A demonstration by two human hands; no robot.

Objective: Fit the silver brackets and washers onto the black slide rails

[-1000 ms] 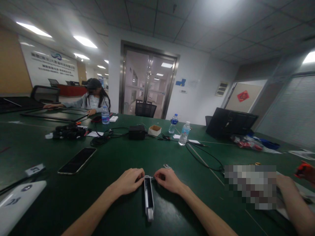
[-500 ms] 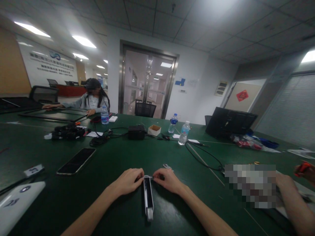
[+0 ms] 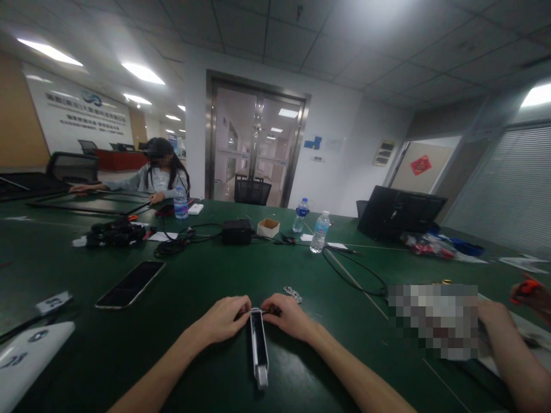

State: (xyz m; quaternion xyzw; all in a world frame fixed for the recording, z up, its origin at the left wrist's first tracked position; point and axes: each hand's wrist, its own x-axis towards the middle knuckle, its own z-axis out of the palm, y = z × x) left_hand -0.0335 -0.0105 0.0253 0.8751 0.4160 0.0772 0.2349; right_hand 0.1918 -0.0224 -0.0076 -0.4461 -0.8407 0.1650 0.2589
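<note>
Pinched fingers of the left hand [image 3: 235, 314] and right hand [image 3: 284, 314] flank the slim white device's [image 3: 259, 350] far end; its long axis runs toward the wearer.

Deep green table [image 3: 206, 275], plain white box [image 3: 268, 229], bright blue cap [image 3: 305, 200] on clear bottle [image 3: 300, 221].

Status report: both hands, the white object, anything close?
Left hand, right hand: at far end of white object, grip unclear. Dark strip facing up. Metal pieces just beyond right hand.

Bare left hand [image 3: 226, 315] and right hand [image 3: 289, 315], slim wrists [image 3: 201, 334], bare forearms [image 3: 166, 367] tapering toward them.
</note>
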